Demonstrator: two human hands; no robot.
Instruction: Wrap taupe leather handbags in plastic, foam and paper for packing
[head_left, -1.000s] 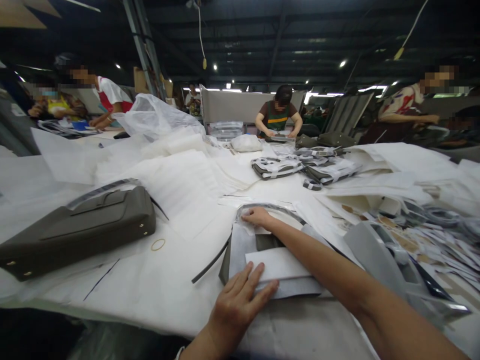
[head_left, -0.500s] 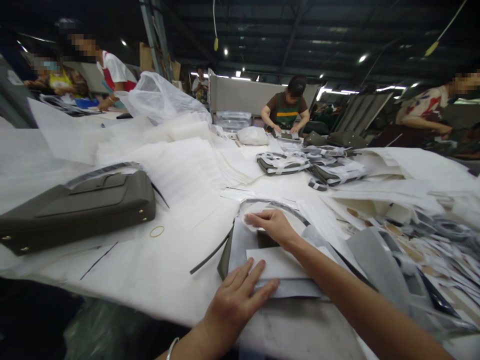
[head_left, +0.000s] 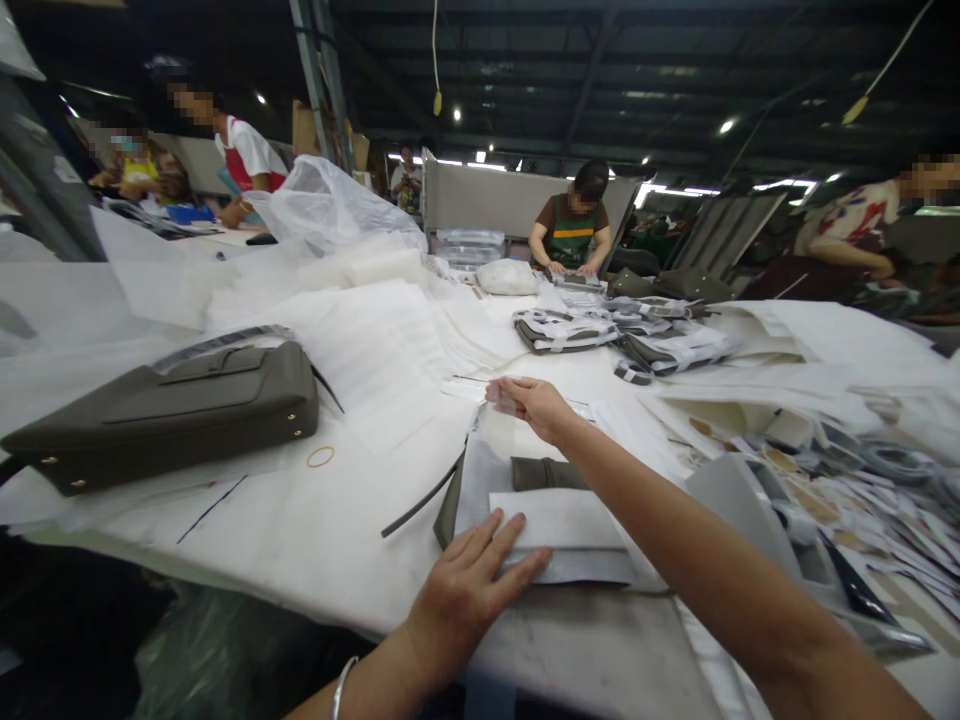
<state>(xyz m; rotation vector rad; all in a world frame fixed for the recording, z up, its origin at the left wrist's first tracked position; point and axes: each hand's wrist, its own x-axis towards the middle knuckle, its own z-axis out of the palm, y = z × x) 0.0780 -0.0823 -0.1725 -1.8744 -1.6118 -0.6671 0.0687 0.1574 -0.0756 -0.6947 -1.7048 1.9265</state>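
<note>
Fingers [head_left: 501, 548] of the left hand [head_left: 454, 595] lie spread and relaxed, pressing flat on white paper [head_left: 562, 520] over a dark bag [head_left: 551, 473], not gripping. Right hand [head_left: 541, 405] is past those fingertips, raised slightly, thumb and fingers pinched together on clear film [head_left: 508, 397]; blur hides whether it's tape or wrap, and whether the bag's handle is caught with it.

Bag lies flat on the table [head_left: 322, 540], directly under the left fingers and just short of the right ones. Grey sheet [head_left: 484, 480] covers its near left side; a thin dark strap [head_left: 424, 495] sticks out left of both hands' fingertips, loose end on the table.

Risks, judged: paper could skid or crease if the left fingers press unevenly or lift while the right pulls. Film may tear, or stick to itself, if tugged hard or let go slack. Strap could snag, being loose so close to the left fingers.

Further left of the fingers: a second bag [head_left: 187, 405], unwrapped, and a rubber band [head_left: 320, 457] just beside it. Beyond the right fingertips: wrapped bags [head_left: 562, 330], then a co-worker [head_left: 574, 235] bent over the table. Right of the fingers, past the forearm: a grey plastic item [head_left: 731, 505], unclear what.
</note>
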